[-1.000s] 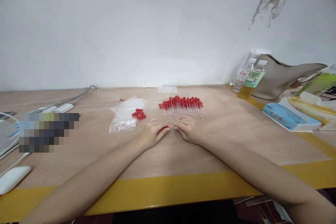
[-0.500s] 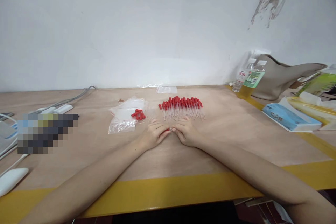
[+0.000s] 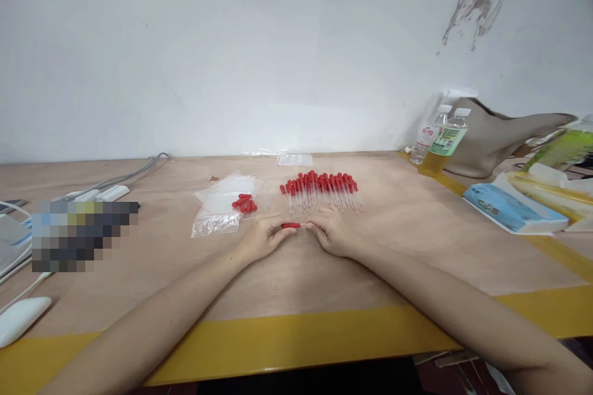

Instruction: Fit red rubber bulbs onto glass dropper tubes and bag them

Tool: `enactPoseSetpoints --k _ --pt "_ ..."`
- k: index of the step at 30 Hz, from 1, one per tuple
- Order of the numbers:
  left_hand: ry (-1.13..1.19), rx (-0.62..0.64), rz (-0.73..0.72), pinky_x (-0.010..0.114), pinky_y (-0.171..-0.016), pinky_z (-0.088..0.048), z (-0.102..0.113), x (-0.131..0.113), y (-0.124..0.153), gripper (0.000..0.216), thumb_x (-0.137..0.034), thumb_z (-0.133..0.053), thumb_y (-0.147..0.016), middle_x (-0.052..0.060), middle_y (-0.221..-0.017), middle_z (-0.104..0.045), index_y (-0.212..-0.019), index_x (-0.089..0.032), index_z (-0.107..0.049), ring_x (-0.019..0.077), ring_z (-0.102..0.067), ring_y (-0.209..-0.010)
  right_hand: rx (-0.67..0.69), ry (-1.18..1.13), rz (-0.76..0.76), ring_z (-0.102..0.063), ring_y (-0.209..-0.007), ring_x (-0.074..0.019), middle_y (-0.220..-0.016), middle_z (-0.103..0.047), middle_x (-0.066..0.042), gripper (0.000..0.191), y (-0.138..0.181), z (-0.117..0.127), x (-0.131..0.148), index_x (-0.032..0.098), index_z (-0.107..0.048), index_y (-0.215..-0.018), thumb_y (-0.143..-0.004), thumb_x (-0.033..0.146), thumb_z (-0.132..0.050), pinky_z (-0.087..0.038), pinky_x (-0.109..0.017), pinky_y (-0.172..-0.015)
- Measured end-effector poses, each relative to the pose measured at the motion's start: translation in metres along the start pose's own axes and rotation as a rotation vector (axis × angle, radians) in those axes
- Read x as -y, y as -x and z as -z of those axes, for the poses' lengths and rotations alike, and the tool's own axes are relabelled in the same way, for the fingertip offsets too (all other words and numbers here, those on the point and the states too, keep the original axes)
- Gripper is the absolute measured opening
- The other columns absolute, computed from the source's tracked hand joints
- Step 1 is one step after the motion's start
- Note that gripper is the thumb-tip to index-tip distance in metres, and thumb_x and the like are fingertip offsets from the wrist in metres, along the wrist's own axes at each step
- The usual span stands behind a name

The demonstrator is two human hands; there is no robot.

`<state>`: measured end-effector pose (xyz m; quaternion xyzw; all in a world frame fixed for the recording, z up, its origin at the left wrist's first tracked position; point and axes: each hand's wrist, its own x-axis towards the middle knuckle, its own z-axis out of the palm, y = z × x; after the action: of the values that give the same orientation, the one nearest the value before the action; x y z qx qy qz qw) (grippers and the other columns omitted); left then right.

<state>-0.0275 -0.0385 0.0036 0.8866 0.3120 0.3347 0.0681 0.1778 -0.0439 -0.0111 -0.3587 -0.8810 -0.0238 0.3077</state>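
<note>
Between my two hands lies a dropper, its red rubber bulb (image 3: 291,225) toward the left and its pale tube toward the right. My left hand (image 3: 264,237) has its thumb and fingers at the bulb's left end, with most of the bulb showing. The tube is pinched by my right hand (image 3: 334,233), whose fingers hide most of its length. Just beyond my hands, a row of red-capped droppers (image 3: 319,185) lies side by side, clear tips toward me. Several loose red bulbs (image 3: 244,203) rest on clear plastic bags (image 3: 215,220), and thin clear tubes (image 3: 265,197) lie beside them.
At the right stand two bottles (image 3: 445,141), a grey bag (image 3: 486,136) and a blue tissue pack (image 3: 514,208). Cables, a power strip (image 3: 111,192) and a white mouse (image 3: 23,320) are at the left. Yellow tape (image 3: 287,342) runs along the table's front edge.
My left hand has shifted slightly left and its fingers have loosened, uncovering the red bulb. My right hand has barely moved and stays at the tube.
</note>
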Motion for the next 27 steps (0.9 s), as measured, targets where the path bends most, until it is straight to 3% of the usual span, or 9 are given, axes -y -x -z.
enactPoseSetpoints --k 3,7,9,12,15,17,22,27 --pt "-0.01 0.006 0.02 0.024 -0.068 -0.043 0.002 -0.001 -0.002 0.019 -0.032 -0.048 -0.083 0.001 -0.082 -0.064 -0.091 -0.022 -0.062 0.0132 -0.058 -0.074 0.009 0.019 -0.01 -0.048 -0.075 -0.0154 -0.075 -0.058 -0.005 0.024 -0.002 0.005 0.003 0.017 -0.06 -0.085 -0.087 0.025 -0.037 -0.032 -0.03 -0.07" --pt "-0.129 0.022 0.023 0.031 -0.081 -0.04 0.017 0.01 -0.004 0.031 -0.042 -0.054 -0.076 0.003 -0.096 -0.061 -0.1 -0.023 -0.058 0.0185 -0.054 -0.09 0.068 0.044 -0.057 -0.049 -0.074 -0.0146 -0.08 -0.057 -0.005 0.021 -0.007 0.016 0.0 0.019 -0.062 -0.084 -0.084 0.027 -0.044 -0.035 -0.027 -0.067" --pt "-0.24 -0.04 0.075 0.035 -0.085 -0.037 0.027 0.024 -0.003 0.045 -0.047 -0.058 -0.07 0.006 -0.103 -0.057 -0.107 -0.021 -0.054 0.0225 -0.049 -0.097 0.069 0.002 -0.145 -0.05 -0.071 -0.0131 -0.08 -0.058 -0.005 0.02 -0.012 0.019 -0.005 0.017 -0.063 -0.082 -0.083 0.025 -0.044 -0.036 -0.025 -0.064" --pt "-0.411 -0.148 0.242 0.038 -0.087 -0.035 0.038 0.052 0.0 0.038 -0.043 -0.053 -0.074 0.007 -0.096 -0.058 -0.102 -0.019 -0.057 0.0241 -0.048 -0.096 0.031 -0.085 -0.379 -0.053 -0.069 -0.0126 -0.075 -0.06 -0.004 0.02 -0.027 0.018 -0.016 0.016 -0.062 -0.076 -0.081 0.026 -0.045 -0.038 -0.024 -0.063" --pt "-0.48 -0.182 0.412 0.039 -0.087 -0.035 0.043 0.075 0.005 0.028 -0.038 -0.048 -0.077 0.007 -0.094 -0.056 -0.092 -0.02 -0.061 0.0244 -0.047 -0.095 -0.026 -0.153 -0.618 -0.055 -0.07 -0.0133 -0.075 -0.062 -0.004 0.017 -0.05 0.007 -0.024 0.016 -0.061 -0.079 -0.077 0.029 -0.051 -0.04 -0.023 -0.064" --pt "-0.464 -0.17 0.48 0.038 -0.087 -0.036 0.043 0.084 0.008 0.027 -0.036 -0.045 -0.078 0.007 -0.094 -0.055 -0.093 -0.02 -0.062 0.0239 -0.048 -0.096 -0.081 -0.143 -0.698 -0.056 -0.074 -0.0146 -0.078 -0.062 -0.005 0.018 -0.067 -0.004 -0.026 0.015 -0.059 -0.085 -0.074 0.027 -0.054 -0.04 -0.024 -0.066" --pt "-0.386 -0.146 0.524 0.035 -0.087 -0.037 0.041 0.09 0.012 0.028 -0.033 -0.044 -0.079 0.008 -0.096 -0.054 -0.095 -0.02 -0.062 0.0216 -0.05 -0.094 -0.101 -0.066 -0.746 -0.057 -0.081 -0.0182 -0.085 -0.061 -0.01 0.021 -0.097 -0.031 -0.025 0.012 -0.052 -0.094 -0.075 0.02 -0.049 -0.041 -0.026 -0.068" --pt "-0.309 -0.133 0.515 0.031 -0.084 -0.04 0.042 0.086 0.012 0.027 -0.03 -0.044 -0.078 0.007 -0.094 -0.056 -0.095 -0.02 -0.062 0.0189 -0.054 -0.089 -0.061 -0.005 -0.774 -0.056 -0.086 -0.0219 -0.09 -0.06 -0.013 0.02 -0.102 -0.041 -0.027 0.012 -0.052 -0.093 -0.075 0.02 -0.048 -0.042 -0.029 -0.068"
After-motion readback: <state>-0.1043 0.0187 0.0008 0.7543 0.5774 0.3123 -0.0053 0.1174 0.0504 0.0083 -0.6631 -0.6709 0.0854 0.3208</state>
